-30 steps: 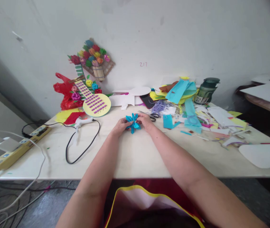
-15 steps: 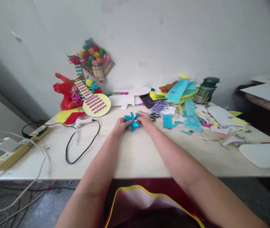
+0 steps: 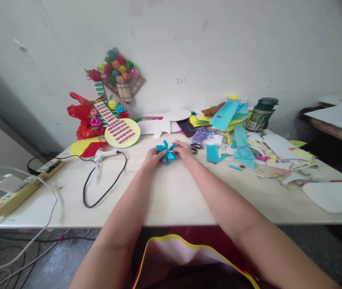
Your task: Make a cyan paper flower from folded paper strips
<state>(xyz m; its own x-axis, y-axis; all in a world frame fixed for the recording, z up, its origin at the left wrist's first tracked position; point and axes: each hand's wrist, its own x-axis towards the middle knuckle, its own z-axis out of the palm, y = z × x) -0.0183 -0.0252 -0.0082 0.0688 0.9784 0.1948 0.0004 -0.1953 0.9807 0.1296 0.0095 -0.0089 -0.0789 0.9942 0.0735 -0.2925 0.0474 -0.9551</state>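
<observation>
A blue paper flower [image 3: 166,153] with several pointed petals is held over the middle of the table. My left hand [image 3: 152,157] grips it from the left, the thumb lying over the petals near its centre. On the other side, my right hand [image 3: 183,151] pinches a petal at the upper right between closed fingers. The fingers behind the flower are partly hidden. Just right of my right hand lie scissors [image 3: 195,148] with black handles. Blue crepe paper pieces [image 3: 212,153] are spread farther right.
A white glue gun [image 3: 106,154] with a looped black cord lies left, near a power strip [image 3: 23,188]. Behind it stands a yellow guitar-shaped craft [image 3: 122,133]. Paper scraps [image 3: 274,148] and a green bottle [image 3: 261,114] occupy the right side.
The flower has turned and tilted slightly between my fingers, its petals shifting a little left and up. Both hands keep nearly the same place.
</observation>
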